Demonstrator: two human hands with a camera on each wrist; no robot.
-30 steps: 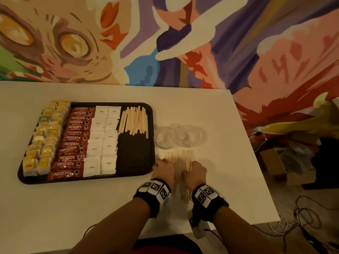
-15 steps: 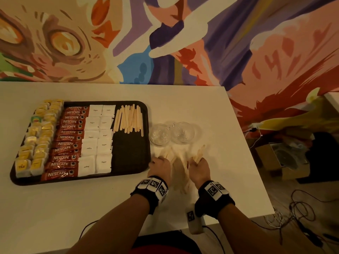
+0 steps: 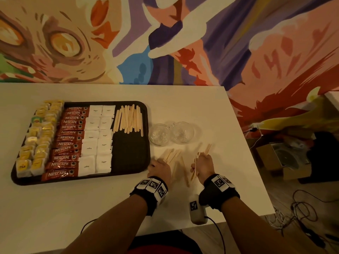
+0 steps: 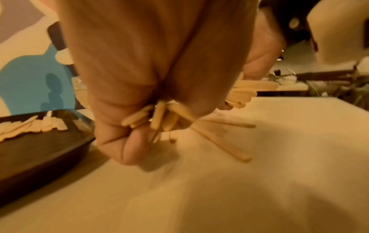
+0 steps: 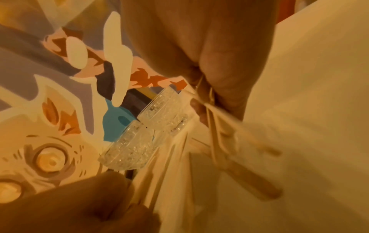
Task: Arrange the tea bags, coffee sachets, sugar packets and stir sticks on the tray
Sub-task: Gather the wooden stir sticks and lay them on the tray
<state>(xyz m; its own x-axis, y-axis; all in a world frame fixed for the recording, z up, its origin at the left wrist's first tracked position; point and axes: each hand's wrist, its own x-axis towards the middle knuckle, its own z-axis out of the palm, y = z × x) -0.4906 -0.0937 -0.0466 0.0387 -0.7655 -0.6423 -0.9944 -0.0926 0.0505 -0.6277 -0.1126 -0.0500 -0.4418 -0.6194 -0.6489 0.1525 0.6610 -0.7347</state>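
A dark tray (image 3: 130,154) holds columns of yellow tea bags (image 3: 39,138), red coffee sachets (image 3: 68,142), white sugar packets (image 3: 97,138) and a fan of wooden stir sticks (image 3: 129,119). Right of the tray my left hand (image 3: 159,168) grips a bundle of stir sticks (image 4: 157,116) against the table. My right hand (image 3: 202,166) holds several more stir sticks (image 3: 207,150), lifted and tilted (image 5: 219,126). A few loose sticks (image 3: 184,170) lie on the table between my hands.
Two small glass bowls (image 3: 159,133) (image 3: 182,132) stand side by side beyond my hands, right of the tray. The white table (image 3: 183,99) ends close on the right, with boxes and cables on the floor (image 3: 286,160). A painted wall runs behind.
My hands have moved apart, splitting the stick pile. The right hand has lifted its share off the table; the left keeps the rest near the tray.
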